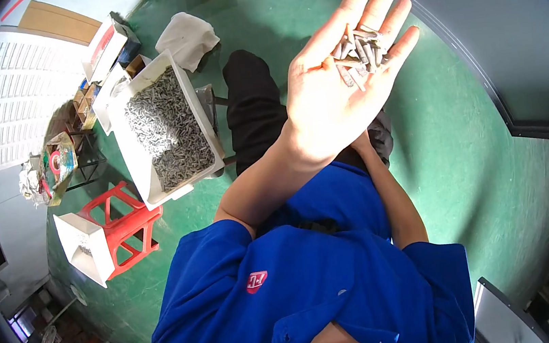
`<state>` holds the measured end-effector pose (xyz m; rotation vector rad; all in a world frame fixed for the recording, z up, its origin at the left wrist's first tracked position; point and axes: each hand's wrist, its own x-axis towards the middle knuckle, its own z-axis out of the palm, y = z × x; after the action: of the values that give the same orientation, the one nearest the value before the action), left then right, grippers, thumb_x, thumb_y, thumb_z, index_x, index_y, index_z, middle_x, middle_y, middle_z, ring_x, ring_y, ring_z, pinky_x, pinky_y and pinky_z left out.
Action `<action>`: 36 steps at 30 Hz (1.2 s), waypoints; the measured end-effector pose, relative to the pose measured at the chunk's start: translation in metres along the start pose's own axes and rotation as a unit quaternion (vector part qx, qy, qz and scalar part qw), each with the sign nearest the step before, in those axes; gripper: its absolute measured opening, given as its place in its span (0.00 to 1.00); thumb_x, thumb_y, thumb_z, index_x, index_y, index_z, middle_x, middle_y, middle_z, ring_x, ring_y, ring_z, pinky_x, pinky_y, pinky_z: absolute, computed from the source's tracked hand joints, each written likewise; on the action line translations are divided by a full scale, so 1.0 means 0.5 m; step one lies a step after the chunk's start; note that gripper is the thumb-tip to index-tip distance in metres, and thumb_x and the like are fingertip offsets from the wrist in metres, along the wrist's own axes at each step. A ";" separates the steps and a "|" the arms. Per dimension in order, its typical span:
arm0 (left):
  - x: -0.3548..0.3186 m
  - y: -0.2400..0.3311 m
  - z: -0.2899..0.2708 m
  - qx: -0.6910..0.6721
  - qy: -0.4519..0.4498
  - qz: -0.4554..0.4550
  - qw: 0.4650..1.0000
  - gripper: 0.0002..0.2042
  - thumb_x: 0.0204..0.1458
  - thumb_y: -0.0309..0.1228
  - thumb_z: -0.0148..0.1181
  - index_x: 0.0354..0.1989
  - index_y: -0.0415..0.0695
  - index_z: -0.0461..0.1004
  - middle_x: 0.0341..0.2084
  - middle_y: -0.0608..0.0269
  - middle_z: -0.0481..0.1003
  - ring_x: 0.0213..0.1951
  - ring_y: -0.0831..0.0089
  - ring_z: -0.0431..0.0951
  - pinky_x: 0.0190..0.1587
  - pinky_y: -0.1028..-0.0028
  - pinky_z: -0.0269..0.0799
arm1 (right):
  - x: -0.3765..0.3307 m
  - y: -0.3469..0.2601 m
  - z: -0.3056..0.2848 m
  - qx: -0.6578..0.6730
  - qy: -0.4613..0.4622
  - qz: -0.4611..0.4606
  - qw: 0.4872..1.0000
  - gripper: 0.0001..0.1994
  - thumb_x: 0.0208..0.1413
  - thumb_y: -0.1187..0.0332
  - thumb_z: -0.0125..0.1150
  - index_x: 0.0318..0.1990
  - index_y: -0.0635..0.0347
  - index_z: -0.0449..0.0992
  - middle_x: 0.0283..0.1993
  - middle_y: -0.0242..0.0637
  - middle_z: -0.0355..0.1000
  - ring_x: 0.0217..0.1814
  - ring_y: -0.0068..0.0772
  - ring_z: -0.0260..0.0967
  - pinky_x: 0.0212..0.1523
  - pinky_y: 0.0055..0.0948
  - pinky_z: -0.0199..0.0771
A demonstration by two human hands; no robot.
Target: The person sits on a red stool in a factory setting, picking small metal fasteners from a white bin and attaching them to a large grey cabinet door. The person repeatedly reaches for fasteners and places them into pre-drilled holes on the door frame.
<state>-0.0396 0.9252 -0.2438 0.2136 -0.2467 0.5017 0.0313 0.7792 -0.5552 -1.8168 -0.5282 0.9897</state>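
Observation:
My left hand (340, 88) is raised palm up, its fingers stretched out. Several small grey rod-like pieces (364, 51) lie in a loose heap on its palm and finger bases. My right hand (361, 141) is low by my lap, mostly hidden behind the left hand, so its fingers do not show. Left of my legs, a white rectangular tub (126, 145) holds a great mass of similar small grey pieces (169, 126), apart from both hands.
A red plastic stool (132, 227) with a white tray (92, 252) against it is at the left. A white cloth (188, 39) covers something beyond the tub. Boxes (105, 48) line the left wall. A grey panel (497, 27) rises at the right above the green floor (452, 170).

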 end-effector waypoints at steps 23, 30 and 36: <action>-0.086 0.019 -0.313 -0.049 0.164 -0.077 0.982 0.17 0.52 0.29 0.38 0.47 0.30 0.60 0.49 0.46 0.61 0.54 0.54 0.58 0.57 0.60 0.54 | -0.193 -0.385 -0.005 0.683 -0.322 -0.056 0.653 0.08 0.55 0.67 0.41 0.27 0.60 0.59 0.18 0.26 0.49 0.16 0.13 0.42 0.08 0.11 0.46; -0.179 -0.002 -0.469 -0.131 0.278 -0.134 0.942 0.18 0.52 0.29 0.36 0.46 0.26 0.60 0.49 0.37 0.58 0.56 0.47 0.52 0.59 0.55 0.48 | -0.184 -0.428 -0.070 0.582 -0.226 -0.191 0.757 0.09 0.55 0.67 0.45 0.26 0.58 0.57 0.17 0.28 0.52 0.11 0.14 0.47 0.06 0.13 0.53; -0.149 0.019 -0.431 -0.115 0.248 -0.152 0.950 0.20 0.55 0.33 0.32 0.46 0.27 0.60 0.47 0.38 0.60 0.53 0.49 0.58 0.54 0.55 0.58 | -0.158 -0.449 -0.055 0.170 -0.051 -0.263 0.948 0.06 0.51 0.74 0.49 0.34 0.67 0.68 0.27 0.38 0.70 0.18 0.19 0.60 0.19 0.16 0.60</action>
<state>-0.0688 0.9561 -0.4682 -0.1059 0.2187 0.2036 0.0238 0.8069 -0.3174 -1.2298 -0.8016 0.7472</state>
